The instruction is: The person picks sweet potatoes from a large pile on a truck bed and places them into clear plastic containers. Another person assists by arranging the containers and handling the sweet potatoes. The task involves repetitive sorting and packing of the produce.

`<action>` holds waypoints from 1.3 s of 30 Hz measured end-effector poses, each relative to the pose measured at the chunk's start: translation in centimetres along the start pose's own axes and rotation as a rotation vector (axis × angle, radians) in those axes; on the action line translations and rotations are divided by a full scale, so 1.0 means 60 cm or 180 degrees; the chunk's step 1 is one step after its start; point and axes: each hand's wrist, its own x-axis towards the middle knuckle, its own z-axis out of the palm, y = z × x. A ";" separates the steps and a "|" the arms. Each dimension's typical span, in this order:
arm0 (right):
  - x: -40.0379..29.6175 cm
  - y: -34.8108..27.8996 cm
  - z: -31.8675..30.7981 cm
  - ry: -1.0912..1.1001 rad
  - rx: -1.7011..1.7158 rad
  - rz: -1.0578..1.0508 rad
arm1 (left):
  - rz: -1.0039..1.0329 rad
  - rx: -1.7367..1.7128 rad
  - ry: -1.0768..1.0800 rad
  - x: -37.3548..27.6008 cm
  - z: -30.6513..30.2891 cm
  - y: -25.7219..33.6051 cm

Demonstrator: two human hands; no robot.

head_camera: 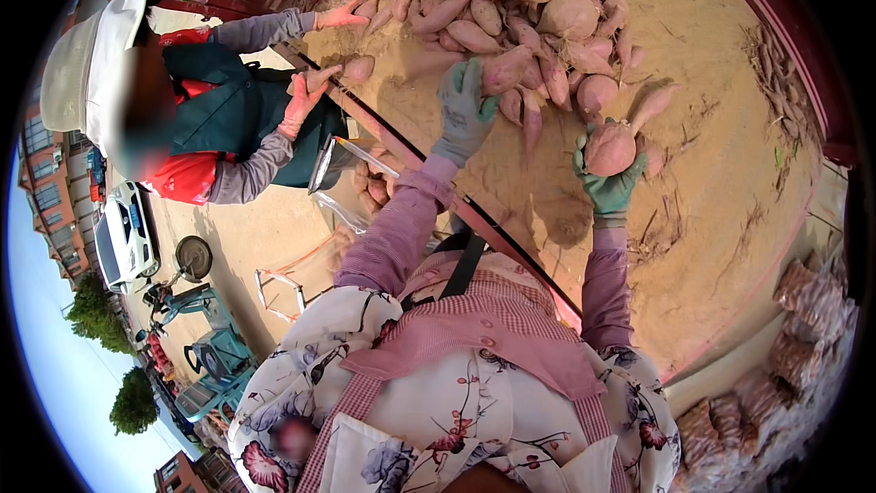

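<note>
My left hand (467, 111), in a grey-green work glove, has its fingers on a pink sweet potato (507, 70) at the near edge of a large heap of sweet potatoes (472, 35). To the right, my right hand (611, 174), in a green glove, holds a round sweet potato (610, 149) from below. A slimmer sweet potato (652, 107) with a tapered end sits just beyond it, and whether it touches my hand I cannot tell. Under both hands lies a tan, soil-dusted sheet (712, 219) inside a red-sided bed.
A co-worker in pink gloves (301, 104) holds a sweet potato at the left edge. The bed's red metal rim (506, 236) runs before my waist. Thin roots (780, 82) lie at right. Filled clear bags (814, 308) stand outside, lower right; a folding frame (282, 294) stands left.
</note>
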 end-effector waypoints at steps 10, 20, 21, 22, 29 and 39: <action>0.016 0.066 0.016 -0.0448 0.0135 0.0481 | -0.3517 -0.5566 -0.0511 -0.050 -0.076 0.058; 0.034 0.199 0.087 -0.0396 -0.3062 -0.0727 | -0.3547 -0.6312 -0.0106 -0.094 -0.139 0.047; 0.033 0.219 0.100 -0.0672 -0.3691 -0.1005 | -0.3376 -0.6452 -0.0062 -0.102 -0.150 0.043; 0.032 0.237 0.109 -0.0966 -0.4310 -0.1326 | -0.3192 -0.6603 -0.0045 -0.112 -0.155 0.034; 0.030 0.379 0.168 -0.1396 -0.3086 0.0106 | -0.2347 -0.7108 0.1048 -0.212 -0.234 -0.066; -0.016 0.699 0.165 -0.1879 -0.2799 0.2193 | -0.1702 -0.6893 0.2799 -0.445 -0.507 -0.174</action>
